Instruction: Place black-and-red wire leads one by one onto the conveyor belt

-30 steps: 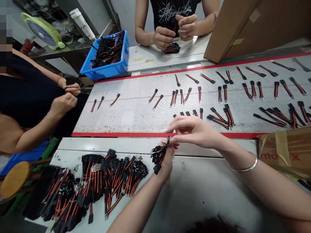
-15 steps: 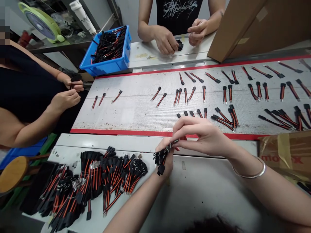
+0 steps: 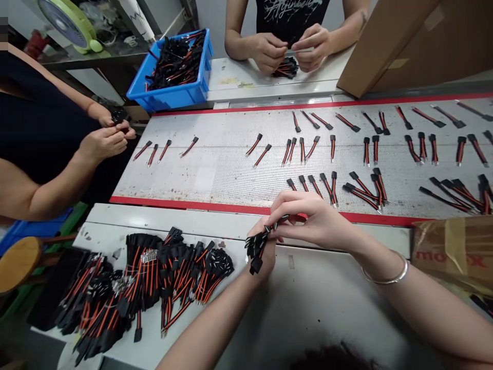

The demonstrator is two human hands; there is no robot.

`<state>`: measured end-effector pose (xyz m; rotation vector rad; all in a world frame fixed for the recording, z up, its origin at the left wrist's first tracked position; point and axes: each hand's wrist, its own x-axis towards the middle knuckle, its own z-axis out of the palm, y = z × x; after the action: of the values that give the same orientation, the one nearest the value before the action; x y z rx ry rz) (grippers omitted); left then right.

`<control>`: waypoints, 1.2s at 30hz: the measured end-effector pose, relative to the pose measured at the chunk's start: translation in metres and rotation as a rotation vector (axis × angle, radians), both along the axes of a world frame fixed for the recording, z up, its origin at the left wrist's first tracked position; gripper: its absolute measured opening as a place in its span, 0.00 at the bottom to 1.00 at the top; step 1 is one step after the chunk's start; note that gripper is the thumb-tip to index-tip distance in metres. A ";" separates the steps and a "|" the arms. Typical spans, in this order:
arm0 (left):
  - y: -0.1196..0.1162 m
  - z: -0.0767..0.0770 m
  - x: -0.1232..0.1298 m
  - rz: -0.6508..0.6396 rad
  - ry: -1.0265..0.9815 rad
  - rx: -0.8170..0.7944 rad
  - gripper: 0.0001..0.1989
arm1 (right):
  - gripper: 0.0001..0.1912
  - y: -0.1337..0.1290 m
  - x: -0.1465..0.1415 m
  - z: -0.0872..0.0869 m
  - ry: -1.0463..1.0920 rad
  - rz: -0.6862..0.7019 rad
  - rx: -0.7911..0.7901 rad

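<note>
My left hand (image 3: 264, 252) grips a bundle of black-connector wire leads (image 3: 256, 246) with red and black wires. My right hand (image 3: 311, 223) sits just right of it, its fingertips pinching a thin lead (image 3: 281, 221) at the top of the bundle. Both hands are above the white table's far edge (image 3: 165, 218). A large heap of the same leads (image 3: 154, 277) lies on the table to my left. Single leads (image 3: 331, 190) lie in loose rows on a perforated metal conveyor belt (image 3: 215, 174) just beyond my right fingers.
A co-worker's hands (image 3: 103, 139) work at the left side of the belt, and another person's hands (image 3: 288, 51) work across it. A blue crate (image 3: 173, 92) holds more leads. Cardboard boxes (image 3: 412, 46) stand at far right, and a red strip (image 3: 192, 205) edges the belt.
My right fingers have curled in from above the bundle and now pinch a lead at its top. The whole view has shifted slightly, and the leads on the belt sit further right.
</note>
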<state>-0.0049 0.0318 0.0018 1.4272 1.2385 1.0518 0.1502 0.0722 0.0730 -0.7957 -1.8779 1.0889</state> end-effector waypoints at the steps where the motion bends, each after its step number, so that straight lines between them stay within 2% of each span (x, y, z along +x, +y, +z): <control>1: -0.001 0.000 0.000 -0.002 0.016 -0.011 0.20 | 0.02 0.000 0.000 -0.001 0.009 0.000 -0.006; 9: 0.000 0.007 0.003 0.041 0.038 -0.067 0.18 | 0.03 0.002 0.001 -0.001 0.024 0.007 0.017; 15: 0.003 0.016 0.004 0.021 -0.008 -0.157 0.21 | 0.03 0.003 0.001 -0.008 0.096 0.027 -0.101; 20: 0.002 0.015 0.004 0.019 -0.036 -0.192 0.22 | 0.04 0.003 0.000 -0.009 0.130 0.002 -0.108; 27: 0.002 0.011 0.005 0.010 -0.024 -0.172 0.22 | 0.03 0.001 -0.002 -0.007 0.173 0.030 -0.219; 32: 0.002 0.013 0.005 0.026 -0.054 -0.177 0.24 | 0.04 0.003 0.000 -0.007 0.169 0.042 -0.205; 34: 0.002 0.013 0.005 0.022 -0.069 -0.179 0.25 | 0.04 0.004 0.001 -0.009 0.161 0.071 -0.270; 36: 0.001 0.014 0.006 0.002 -0.111 -0.196 0.25 | 0.06 0.006 0.000 -0.011 0.193 0.103 -0.404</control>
<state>0.0013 0.0325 0.0153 1.2027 1.2270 0.9701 0.1504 0.0778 0.0616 -0.7879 -1.5713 1.5822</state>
